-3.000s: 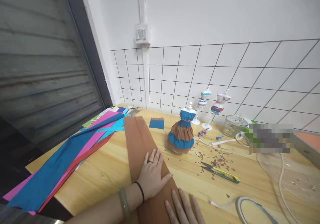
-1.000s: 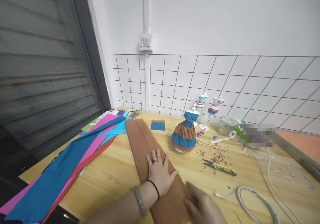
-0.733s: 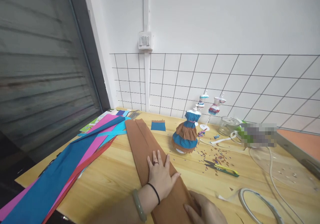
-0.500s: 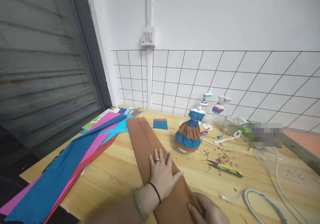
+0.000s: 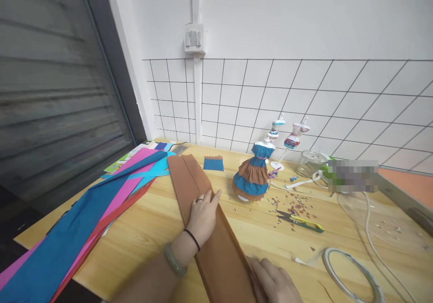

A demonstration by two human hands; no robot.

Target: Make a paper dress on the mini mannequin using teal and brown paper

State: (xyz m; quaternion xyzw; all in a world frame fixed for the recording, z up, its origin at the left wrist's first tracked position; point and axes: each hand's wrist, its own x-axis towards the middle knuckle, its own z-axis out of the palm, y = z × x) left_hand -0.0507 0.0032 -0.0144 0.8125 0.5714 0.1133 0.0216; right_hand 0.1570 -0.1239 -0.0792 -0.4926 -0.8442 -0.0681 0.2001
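A long strip of brown fabric [image 5: 219,249] lies lengthwise down the table, its right edge lifted and folded over. My left hand [image 5: 203,217], with a ring, a black band and a bangle at the wrist, is on the strip's upper half, its fingers drawn in on the right edge. Lower down, my right hand [image 5: 275,280] has its curled fingers at the same edge; its fingertips are partly hidden by the cloth. Beyond the strip's right side stands a small dress form [image 5: 255,172] in a tiered blue and brown dress.
Blue, pink and red fabric strips [image 5: 81,222] hang over the table's left edge. A small blue-brown swatch [image 5: 213,163] lies behind. Yellow-handled thread snips [image 5: 301,222] rest among scraps, near a tape roll [image 5: 352,271], a glass jar [image 5: 313,163] and a white cable [image 5: 372,240].
My left hand has gone from lying flat and spread to gathering its fingers on the fabric's right edge. That edge now stands up more. The view has shifted slightly.
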